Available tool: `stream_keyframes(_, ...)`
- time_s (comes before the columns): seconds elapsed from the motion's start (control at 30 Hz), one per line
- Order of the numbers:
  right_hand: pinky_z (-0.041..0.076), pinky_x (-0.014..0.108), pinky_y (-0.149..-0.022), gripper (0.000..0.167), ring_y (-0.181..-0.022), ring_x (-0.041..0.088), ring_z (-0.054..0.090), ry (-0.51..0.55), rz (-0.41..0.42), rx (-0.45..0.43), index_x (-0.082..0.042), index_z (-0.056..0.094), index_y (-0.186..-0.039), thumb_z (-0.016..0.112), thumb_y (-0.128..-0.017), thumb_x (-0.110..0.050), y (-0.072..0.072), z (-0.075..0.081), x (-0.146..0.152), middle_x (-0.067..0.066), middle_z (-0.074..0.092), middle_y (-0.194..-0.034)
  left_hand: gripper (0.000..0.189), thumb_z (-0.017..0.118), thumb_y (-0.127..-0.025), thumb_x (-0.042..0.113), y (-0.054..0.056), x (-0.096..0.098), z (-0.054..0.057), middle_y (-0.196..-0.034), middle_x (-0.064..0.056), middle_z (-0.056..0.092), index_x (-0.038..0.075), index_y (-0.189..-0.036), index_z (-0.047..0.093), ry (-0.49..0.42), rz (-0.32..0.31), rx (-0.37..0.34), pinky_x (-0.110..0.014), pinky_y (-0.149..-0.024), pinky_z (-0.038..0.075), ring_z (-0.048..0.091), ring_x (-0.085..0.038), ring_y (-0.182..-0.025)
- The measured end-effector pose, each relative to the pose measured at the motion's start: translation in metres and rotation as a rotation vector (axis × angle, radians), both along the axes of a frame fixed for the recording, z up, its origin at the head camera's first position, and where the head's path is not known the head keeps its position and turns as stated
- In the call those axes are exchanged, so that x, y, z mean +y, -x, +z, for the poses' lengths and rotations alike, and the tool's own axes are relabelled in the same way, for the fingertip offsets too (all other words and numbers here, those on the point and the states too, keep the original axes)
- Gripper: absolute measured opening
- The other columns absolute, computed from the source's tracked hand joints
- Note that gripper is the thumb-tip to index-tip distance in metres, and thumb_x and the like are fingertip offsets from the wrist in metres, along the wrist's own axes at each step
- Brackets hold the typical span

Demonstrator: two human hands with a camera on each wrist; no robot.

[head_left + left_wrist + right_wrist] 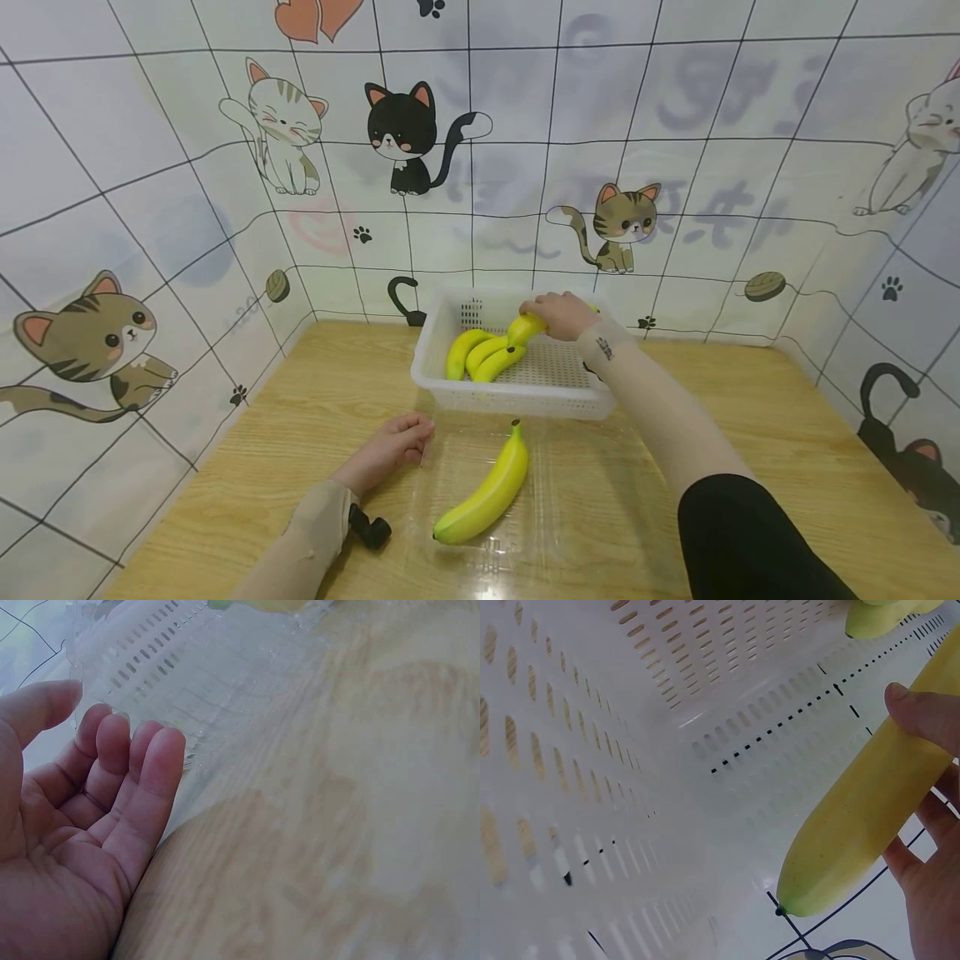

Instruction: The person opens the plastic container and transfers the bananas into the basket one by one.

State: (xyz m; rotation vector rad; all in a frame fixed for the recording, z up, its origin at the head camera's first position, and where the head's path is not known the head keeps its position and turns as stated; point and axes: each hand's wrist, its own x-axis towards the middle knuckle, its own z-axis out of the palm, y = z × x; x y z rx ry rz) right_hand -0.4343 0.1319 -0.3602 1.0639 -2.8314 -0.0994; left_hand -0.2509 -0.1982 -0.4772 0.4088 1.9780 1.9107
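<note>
My right hand (564, 315) grips a yellow banana (870, 802) over the right part of a white perforated basket (517, 403). In the right wrist view the thumb lies on one side of the banana, fingers on the other. Several more bananas (498, 363) lie at the basket's left. A single banana (491, 492) lies in a clear plastic tray (450, 467) in front of the basket. Beside the tray's left edge is my left hand (390, 450). The left wrist view shows its fingers (161, 761) loosely curled, with nothing between them and the thumb.
The basket stands on a wooden table (360, 358) close to the back wall (510, 192), which is covered with cat drawings. Side walls rise at left and right. A small black device (369, 528) sits at the left wrist.
</note>
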Motion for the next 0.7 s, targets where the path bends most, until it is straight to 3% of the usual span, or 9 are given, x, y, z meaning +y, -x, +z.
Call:
stream_keyframes(0.1,0.042,0.051,-0.095,0.053,-0.107,0.028,0.056,0.004,-0.024,-0.015,-0.021,0.057,-0.129,0.073,-0.083,0.001,0.004,-0.004,0.001,0.006,0.063,-0.116,0.033,0.052,-0.102,0.025,0.001,0.000,-0.001,-0.081,-0.004,0.054,-0.008,-0.097,0.050,-0.004,-0.003,0.004,-0.030,-0.069,0.050,0.055,-0.018,-0.074)
stream_keyframes(0.33,0.041,0.053,-0.097,0.055,-0.111,0.028,0.056,0.016,-0.048,-0.031,-0.021,0.057,-0.131,0.072,-0.083,0.002,0.011,-0.014,0.005,0.006,0.062,-0.120,0.029,0.051,-0.102,0.027,-0.001,0.001,0.000,-0.079,-0.004,0.053,0.001,-0.090,0.053,-0.013,-0.005,-0.011,-0.029,-0.065,0.049,0.054,-0.018,-0.070)
stream_keyframes(0.7,0.041,0.056,-0.096,0.058,-0.109,0.028,0.057,0.023,-0.049,-0.049,-0.021,0.056,-0.132,0.072,-0.082,0.005,0.011,-0.017,0.005,0.006,0.062,-0.117,0.032,0.050,-0.102,0.028,0.000,0.001,0.000,-0.079,-0.005,0.053,-0.002,-0.092,0.052,-0.015,-0.008,-0.016,-0.029,-0.065,0.048,0.053,-0.018,-0.070)
